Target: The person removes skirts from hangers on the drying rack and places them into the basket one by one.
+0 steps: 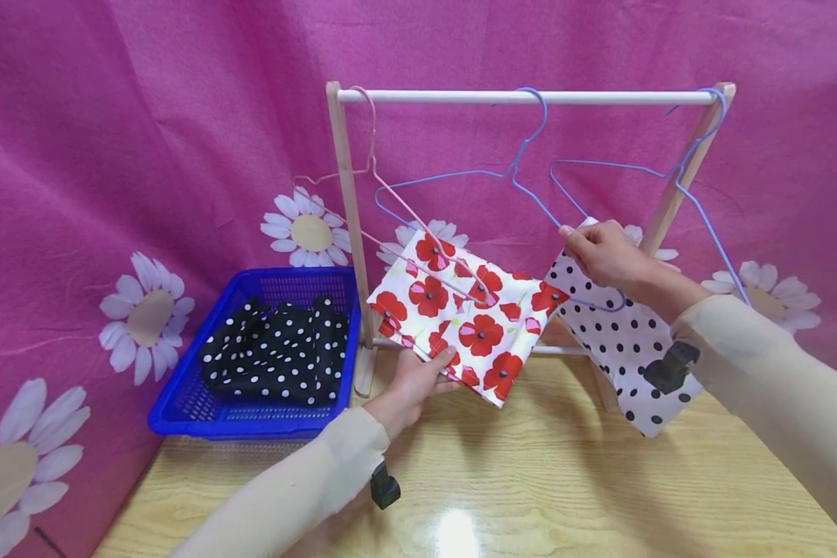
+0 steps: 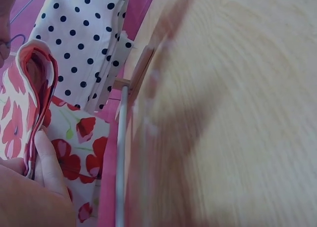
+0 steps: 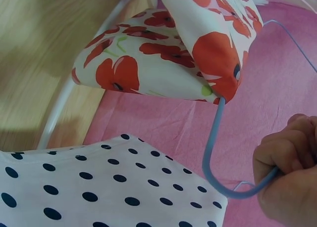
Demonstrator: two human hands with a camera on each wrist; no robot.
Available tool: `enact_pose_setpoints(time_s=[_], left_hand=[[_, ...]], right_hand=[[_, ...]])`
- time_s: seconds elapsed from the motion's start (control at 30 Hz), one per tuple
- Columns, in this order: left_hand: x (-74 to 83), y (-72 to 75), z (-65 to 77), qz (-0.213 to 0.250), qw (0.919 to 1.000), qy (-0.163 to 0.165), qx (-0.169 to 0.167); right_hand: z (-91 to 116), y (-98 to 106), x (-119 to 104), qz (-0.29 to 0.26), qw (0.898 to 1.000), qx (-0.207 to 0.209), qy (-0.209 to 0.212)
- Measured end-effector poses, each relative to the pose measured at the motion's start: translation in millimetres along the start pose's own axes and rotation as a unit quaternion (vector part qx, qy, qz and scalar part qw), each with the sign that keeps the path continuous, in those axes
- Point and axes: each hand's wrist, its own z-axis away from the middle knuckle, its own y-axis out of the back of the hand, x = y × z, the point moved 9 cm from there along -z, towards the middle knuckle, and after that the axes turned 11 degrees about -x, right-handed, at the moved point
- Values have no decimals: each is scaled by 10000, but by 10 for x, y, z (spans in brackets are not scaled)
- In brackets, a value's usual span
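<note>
A white cloth with red poppies is draped over the lower bar of the middle blue hanger, which hangs from the rack. My left hand pinches the cloth's lower edge, thumb on top; the left wrist view shows its folded layers looping there. With curled fingers my right hand grips the blue wire near the hanger's right corner. That wire's bend runs into the cloth fold in the right wrist view. Behind the right hand, a white cloth with black dots hangs on the right blue hanger.
A pink hanger hangs at the rack's left end, its lower part overlapping the poppy cloth. The rack's white rod spans two wooden posts. Left of it, a blue basket holds a black cloth with white dots. Pink flowered fabric covers the back.
</note>
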Motion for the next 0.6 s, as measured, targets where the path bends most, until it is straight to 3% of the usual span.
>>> enact_pose_setpoints(time_s=[0.43,0.6], left_hand=[[-148,-48,70,-45,9998,157,-88],[-145,-57,82,44,9998,35,-216]], right_hand=[[-19,-29,-19,237,9994,111,211],[-9,-6,-39,394,9987,188,245]])
